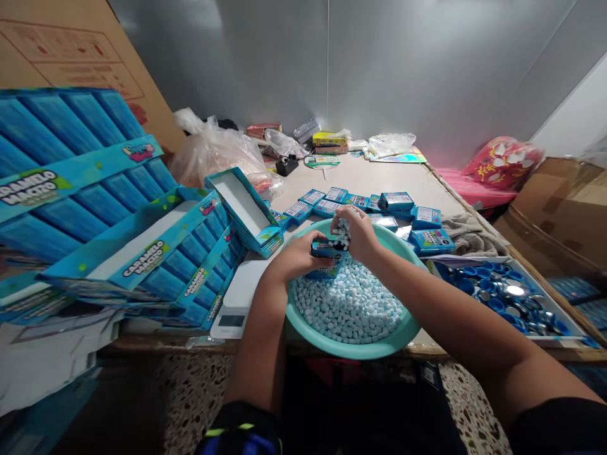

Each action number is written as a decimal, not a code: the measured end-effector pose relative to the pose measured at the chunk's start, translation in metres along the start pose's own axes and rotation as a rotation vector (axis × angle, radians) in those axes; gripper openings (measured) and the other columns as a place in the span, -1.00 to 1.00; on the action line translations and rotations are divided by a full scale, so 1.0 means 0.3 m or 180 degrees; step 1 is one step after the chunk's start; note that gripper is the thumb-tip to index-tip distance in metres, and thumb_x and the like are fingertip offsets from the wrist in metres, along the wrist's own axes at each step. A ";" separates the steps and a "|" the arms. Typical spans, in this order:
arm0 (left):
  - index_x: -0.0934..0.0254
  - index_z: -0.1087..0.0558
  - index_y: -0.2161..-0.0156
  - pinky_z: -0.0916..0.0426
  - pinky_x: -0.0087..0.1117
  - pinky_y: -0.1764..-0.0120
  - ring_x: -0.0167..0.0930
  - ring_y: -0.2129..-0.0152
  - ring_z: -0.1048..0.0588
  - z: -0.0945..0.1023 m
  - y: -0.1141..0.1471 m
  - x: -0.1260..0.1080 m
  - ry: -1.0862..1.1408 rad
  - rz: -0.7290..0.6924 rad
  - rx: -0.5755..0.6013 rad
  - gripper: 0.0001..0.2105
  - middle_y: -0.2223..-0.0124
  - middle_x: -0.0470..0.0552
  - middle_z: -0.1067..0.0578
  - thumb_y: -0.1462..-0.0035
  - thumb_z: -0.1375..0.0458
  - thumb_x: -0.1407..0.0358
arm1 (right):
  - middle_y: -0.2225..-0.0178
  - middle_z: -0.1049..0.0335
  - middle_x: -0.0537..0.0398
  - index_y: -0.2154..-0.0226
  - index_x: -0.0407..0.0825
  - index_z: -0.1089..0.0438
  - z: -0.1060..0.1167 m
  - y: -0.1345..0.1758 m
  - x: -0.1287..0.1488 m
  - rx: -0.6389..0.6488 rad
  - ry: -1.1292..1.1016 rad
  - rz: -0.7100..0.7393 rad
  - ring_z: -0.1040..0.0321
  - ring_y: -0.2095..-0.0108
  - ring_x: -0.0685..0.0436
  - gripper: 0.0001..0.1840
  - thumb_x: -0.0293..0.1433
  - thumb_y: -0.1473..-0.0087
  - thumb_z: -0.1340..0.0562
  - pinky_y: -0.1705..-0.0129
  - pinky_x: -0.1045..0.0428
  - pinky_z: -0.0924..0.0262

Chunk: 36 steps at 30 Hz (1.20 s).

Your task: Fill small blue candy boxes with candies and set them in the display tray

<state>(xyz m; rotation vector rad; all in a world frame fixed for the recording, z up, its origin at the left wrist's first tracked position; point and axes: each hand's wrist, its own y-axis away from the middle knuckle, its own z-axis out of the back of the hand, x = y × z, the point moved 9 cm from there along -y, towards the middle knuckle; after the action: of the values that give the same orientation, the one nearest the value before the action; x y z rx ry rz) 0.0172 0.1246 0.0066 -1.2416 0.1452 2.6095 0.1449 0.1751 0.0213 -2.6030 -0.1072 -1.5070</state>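
Note:
My left hand [303, 256] is wrapped round a small blue candy tin [332, 262], its open top facing up above the bowl. Just over that opening, my right hand [356, 232] curls round a clump of pale blue and white candies [342, 229], some of them at the tin's mouth. Below both hands, a turquoise bowl [360, 351] holds a heap of the same candies. Several blue candy tins [298, 210] lie behind the bowl in a loose row. Part of my left fingers and the tin's far side are hidden.
Blue display boxes [156, 253] are stacked at the left, next to a white scale [234, 303]. An open blue tray box [244, 212] leans behind it. On the right are a tray of blue lids [502, 297], a grey cloth [469, 234] and a cardboard box [545, 215].

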 end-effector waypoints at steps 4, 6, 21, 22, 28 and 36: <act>0.20 -0.42 0.00 -0.41 -0.19 0.08 -0.15 0.10 -0.55 -0.006 0.001 0.001 -0.0035 0.0095 0.0029 -0.45 0.05 0.04 -0.59 0.12 -0.41 0.12 | 0.57 -0.32 0.21 0.50 0.01 -0.31 -0.006 0.005 -0.008 0.0094 0.0128 -0.0053 -0.26 0.55 -0.02 -0.75 -0.24 0.18 -0.36 0.50 0.05 -0.22; 0.21 -0.41 0.00 -0.41 -0.18 0.06 -0.15 0.10 -0.55 -0.007 0.002 0.002 -0.0024 0.0156 0.0019 -0.45 0.04 0.04 -0.59 0.12 -0.41 0.14 | 0.58 -0.32 0.20 0.52 0.00 -0.32 -0.008 0.009 -0.009 0.0151 0.0164 -0.0032 -0.28 0.55 -0.02 -0.77 -0.25 0.16 -0.35 0.50 0.05 -0.22; 0.21 -0.40 -0.14 -0.39 -0.10 -0.07 -0.09 -0.02 -0.50 -0.017 -0.011 -0.002 -0.0214 -0.0027 0.0099 -0.36 -0.09 0.09 -0.54 0.07 -0.39 0.11 | 0.57 -0.38 0.14 0.54 0.01 -0.31 -0.035 0.014 -0.033 0.0863 0.0170 0.0098 -0.38 0.49 -0.09 -0.66 -0.10 0.03 -0.34 0.34 -0.01 -0.34; 0.22 -0.40 -0.12 -0.40 -0.11 -0.05 -0.09 -0.01 -0.50 -0.018 -0.009 -0.001 -0.0199 0.0009 0.0105 -0.37 -0.09 0.10 -0.54 0.08 -0.39 0.10 | 0.55 -0.40 0.13 0.53 0.01 -0.32 -0.032 0.013 -0.034 0.0827 0.0181 0.0112 -0.39 0.48 -0.10 -0.65 -0.09 0.02 -0.34 0.34 -0.01 -0.34; 0.22 -0.42 -0.01 -0.42 -0.16 0.07 -0.13 0.10 -0.53 -0.016 -0.001 0.002 -0.0259 0.0137 0.0088 -0.46 0.05 0.06 -0.58 0.08 -0.39 0.11 | 0.59 -0.39 0.11 0.58 0.00 -0.36 -0.040 0.028 -0.019 0.0791 0.0453 0.0316 -0.34 0.58 -0.05 -0.52 0.05 0.01 -0.32 0.44 0.03 -0.31; 0.21 -0.41 0.00 -0.44 -0.21 0.09 -0.19 0.14 -0.55 -0.016 0.003 0.016 -0.0169 0.0241 0.0032 -0.48 0.10 0.02 -0.59 0.09 -0.38 0.12 | 0.62 -0.33 0.11 0.64 -0.02 -0.38 -0.036 0.038 -0.006 0.0649 0.0713 0.0383 -0.29 0.55 -0.04 -0.40 0.16 0.01 -0.31 0.45 0.04 -0.20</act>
<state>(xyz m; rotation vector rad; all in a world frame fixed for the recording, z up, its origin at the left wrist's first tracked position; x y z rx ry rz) 0.0176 0.1237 -0.0003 -1.1843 0.1993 2.6999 0.1362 0.1621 0.0243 -2.2282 -0.0752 -1.6377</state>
